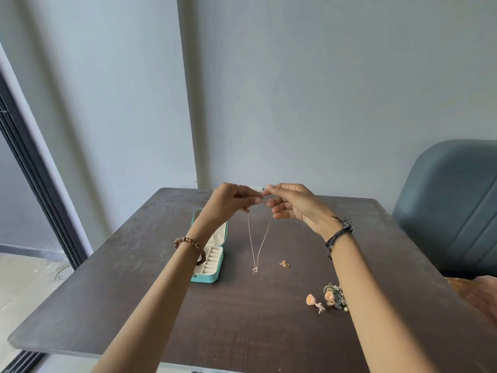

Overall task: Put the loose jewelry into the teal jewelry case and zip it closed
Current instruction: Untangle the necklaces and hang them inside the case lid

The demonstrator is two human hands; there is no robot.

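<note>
Both grips are pinching the necklace (258,243) ends: left hand (231,200), right hand (291,204). Chain is dangling beside teal case (212,267); I'm risking tangling or snagging it.

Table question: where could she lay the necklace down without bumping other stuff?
Bare table lies left of the teal case, and in front of it toward the near edge. Crowded: around the small gold piece and the peach earrings on the right.

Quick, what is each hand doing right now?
Left hand: pinching one end of the necklace.
Right hand: pinching the other end, so the necklace hangs over the table.
</note>
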